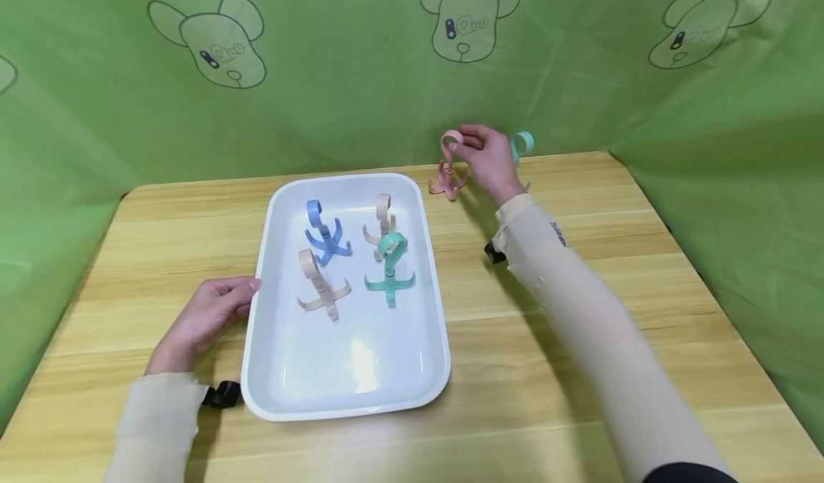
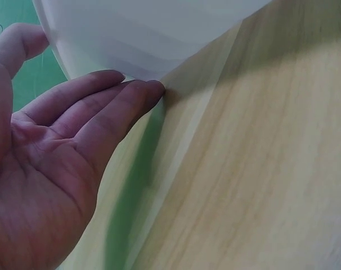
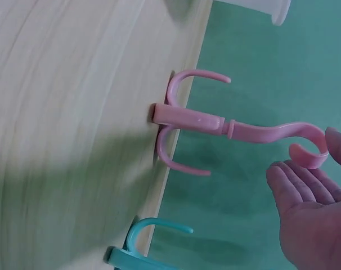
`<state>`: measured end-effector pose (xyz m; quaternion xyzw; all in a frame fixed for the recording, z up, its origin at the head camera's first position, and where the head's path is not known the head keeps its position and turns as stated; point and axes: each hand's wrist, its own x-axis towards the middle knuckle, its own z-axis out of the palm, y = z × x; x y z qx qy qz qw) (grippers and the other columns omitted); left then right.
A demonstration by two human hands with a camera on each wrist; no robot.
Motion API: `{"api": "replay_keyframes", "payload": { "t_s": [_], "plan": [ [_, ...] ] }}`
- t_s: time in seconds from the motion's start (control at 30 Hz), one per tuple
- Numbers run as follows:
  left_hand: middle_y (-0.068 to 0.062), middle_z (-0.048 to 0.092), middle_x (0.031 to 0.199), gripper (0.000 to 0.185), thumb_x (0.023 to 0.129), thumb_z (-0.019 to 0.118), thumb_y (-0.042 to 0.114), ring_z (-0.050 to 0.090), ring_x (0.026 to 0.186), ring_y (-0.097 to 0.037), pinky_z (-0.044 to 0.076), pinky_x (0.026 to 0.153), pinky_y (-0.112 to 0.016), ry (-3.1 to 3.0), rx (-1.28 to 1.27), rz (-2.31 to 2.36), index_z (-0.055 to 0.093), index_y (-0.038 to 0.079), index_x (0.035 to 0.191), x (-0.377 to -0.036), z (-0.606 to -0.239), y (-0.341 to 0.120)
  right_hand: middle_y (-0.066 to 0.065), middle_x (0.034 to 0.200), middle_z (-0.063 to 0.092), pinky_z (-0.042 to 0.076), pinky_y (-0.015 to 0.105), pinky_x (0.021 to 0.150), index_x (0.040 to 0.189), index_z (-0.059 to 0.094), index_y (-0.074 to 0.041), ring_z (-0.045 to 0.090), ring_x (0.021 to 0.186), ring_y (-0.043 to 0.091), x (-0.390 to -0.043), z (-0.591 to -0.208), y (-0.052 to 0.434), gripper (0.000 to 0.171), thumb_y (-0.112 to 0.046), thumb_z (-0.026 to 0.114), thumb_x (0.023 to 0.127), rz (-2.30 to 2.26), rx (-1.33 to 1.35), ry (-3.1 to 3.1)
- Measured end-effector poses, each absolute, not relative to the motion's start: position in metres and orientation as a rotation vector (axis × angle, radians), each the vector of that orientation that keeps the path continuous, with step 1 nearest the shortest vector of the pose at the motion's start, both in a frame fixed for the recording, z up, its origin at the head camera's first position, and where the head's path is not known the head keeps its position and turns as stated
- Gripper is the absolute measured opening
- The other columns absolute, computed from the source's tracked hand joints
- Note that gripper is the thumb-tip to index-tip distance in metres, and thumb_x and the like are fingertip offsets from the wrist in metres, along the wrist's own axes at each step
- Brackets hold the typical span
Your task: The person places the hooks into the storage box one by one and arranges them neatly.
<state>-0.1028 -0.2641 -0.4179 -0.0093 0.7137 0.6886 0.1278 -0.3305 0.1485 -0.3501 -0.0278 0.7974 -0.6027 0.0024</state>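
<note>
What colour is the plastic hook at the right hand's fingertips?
Pink: the pink plastic multi-prong hook, clearest in the right wrist view.

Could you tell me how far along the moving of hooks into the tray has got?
Four hooks already stand in the white tray: blue, two beige and a green one. The right hand touches the pink hook's top loop at the table's far edge. The left hand rests against the tray's rim. A teal hook waits behind the right hand.
</note>
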Motion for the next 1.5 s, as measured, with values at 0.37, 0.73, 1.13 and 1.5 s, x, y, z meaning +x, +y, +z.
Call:
{"api": "replay_keyframes", "payload": {
  "t_s": [0.37,0.73,1.13,1.5],
  "plan": [
    [-0.011,0.067,0.114,0.043,0.103,0.053,0.014,0.066,0.1,-0.012,0.054,0.088,-0.028,2.085,-0.015,1.991,0.051,-0.024,0.122,-0.103,-0.42,-0.263,0.016,0.122,0.062,0.051,0.026,0.094,0.129,0.058,0.001,0.06,0.11,0.024,-0.331,-0.353,0.152,0.036,-0.005,0.065,0.095,-1.879,-0.033,2.494],
    [-0.009,0.068,0.113,0.042,0.103,0.053,0.014,0.066,0.1,-0.012,0.055,0.088,-0.028,2.08,-0.018,1.991,0.052,-0.024,0.122,-0.103,-0.421,-0.264,0.018,0.121,0.062,0.051,0.024,0.092,0.129,0.058,0.002,0.061,0.11,0.025,-0.329,-0.351,0.154,0.034,-0.002,0.063,0.095,-1.885,-0.072,2.491],
    [-0.007,0.069,0.111,0.042,0.103,0.054,0.014,0.066,0.1,-0.012,0.055,0.087,-0.027,2.072,-0.014,2.002,0.052,-0.024,0.121,-0.103,-0.42,-0.264,0.017,0.121,0.062,0.051,0.027,0.094,0.127,0.058,0.003,0.061,0.109,0.024,-0.318,-0.345,0.159,0.034,-0.001,0.064,0.094,-1.934,-0.166,2.457],
    [-0.009,0.068,0.112,0.044,0.103,0.054,0.015,0.066,0.1,-0.012,0.055,0.088,-0.027,2.082,-0.03,1.993,0.051,-0.024,0.122,-0.103,-0.419,-0.264,0.016,0.117,0.064,0.052,0.029,0.094,0.124,0.061,0.002,0.063,0.107,0.025,-0.301,-0.34,0.165,0.033,-0.005,0.067,0.093,-2.064,-0.269,2.392]
  ]
}}
